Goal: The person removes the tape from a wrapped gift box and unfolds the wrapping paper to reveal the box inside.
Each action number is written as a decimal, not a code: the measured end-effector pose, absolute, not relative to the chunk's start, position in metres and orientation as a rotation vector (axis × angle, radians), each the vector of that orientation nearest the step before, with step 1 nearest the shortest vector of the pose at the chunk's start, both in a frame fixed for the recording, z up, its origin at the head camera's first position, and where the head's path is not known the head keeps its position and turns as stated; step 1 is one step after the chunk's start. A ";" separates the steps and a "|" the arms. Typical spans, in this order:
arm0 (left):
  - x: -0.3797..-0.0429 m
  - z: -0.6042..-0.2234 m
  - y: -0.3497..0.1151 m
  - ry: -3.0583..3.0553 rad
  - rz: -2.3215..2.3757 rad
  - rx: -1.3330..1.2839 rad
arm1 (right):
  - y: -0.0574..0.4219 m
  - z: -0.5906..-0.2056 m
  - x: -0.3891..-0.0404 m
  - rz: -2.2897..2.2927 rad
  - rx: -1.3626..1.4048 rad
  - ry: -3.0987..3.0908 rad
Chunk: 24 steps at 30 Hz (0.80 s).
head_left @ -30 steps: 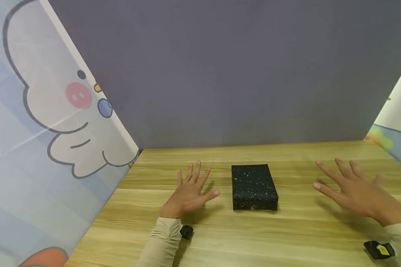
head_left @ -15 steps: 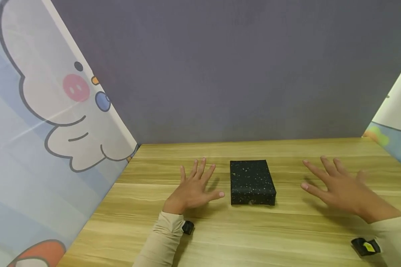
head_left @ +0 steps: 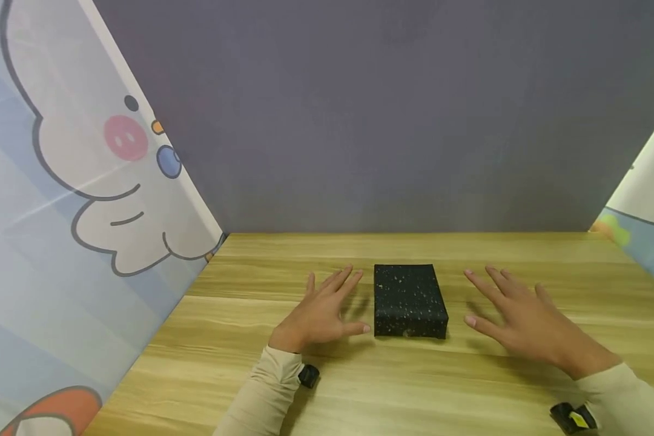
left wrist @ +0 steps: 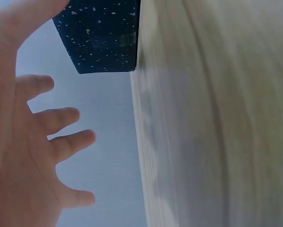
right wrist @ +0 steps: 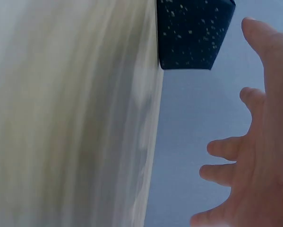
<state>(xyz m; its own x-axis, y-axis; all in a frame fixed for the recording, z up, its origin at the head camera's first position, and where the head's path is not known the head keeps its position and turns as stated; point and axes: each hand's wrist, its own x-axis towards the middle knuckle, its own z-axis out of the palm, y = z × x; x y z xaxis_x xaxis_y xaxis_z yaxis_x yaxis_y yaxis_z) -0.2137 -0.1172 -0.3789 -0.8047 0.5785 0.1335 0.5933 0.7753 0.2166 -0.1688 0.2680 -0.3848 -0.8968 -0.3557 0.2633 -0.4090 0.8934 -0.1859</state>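
A black box-shaped block [head_left: 409, 297] with pale speckles lies flat on the wooden table, between the two hands. To its left is the left hand [head_left: 324, 315], fingers spread, thumb tip close to the block's near left corner. The right hand [head_left: 523, 321] is at the other side, also with spread fingers, a small gap from the block. Both wrist views show the speckled end of the block, [left wrist: 101, 38] in the left one, beyond the open palms. Neither hand holds anything.
The wood-grain table [head_left: 283, 266] ends at a grey upright panel [head_left: 392, 121] at the back. A cartoon-printed sheet [head_left: 43, 242] rises on the left, and another printed sheet [head_left: 648, 200] on the right. Black wrist devices [head_left: 309, 375] sit on both wrists.
Both hands have moved inward towards the block, the right hand by more. The block stays in place on the table, while the head view has shifted slightly.
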 end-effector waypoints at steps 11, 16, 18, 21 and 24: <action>-0.209 -0.386 -0.113 -2.852 -0.342 -0.982 | 0.249 -0.389 -0.161 0.597 0.668 -2.835; -0.210 -0.387 -0.110 -2.821 -0.310 -1.015 | 0.243 -0.393 -0.161 0.655 0.709 -2.807; -0.210 -0.387 -0.108 -2.810 -0.288 -1.030 | 0.240 -0.393 -0.160 0.666 0.722 -2.802; -0.212 -0.386 -0.105 -2.800 -0.250 -1.045 | 0.236 -0.392 -0.158 0.699 0.744 -2.800; -0.212 -0.385 -0.102 -2.799 -0.223 -1.052 | 0.231 -0.391 -0.157 0.756 0.765 -2.815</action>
<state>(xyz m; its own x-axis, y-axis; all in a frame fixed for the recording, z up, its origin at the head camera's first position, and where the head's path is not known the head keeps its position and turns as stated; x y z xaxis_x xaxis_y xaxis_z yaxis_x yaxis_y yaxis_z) -0.2125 -0.1022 -0.3851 -0.7449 0.6409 0.1852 0.6621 0.7442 0.0879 -0.1573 0.2313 -0.3907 -0.8634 -0.4401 0.2466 -0.5044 0.7464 -0.4341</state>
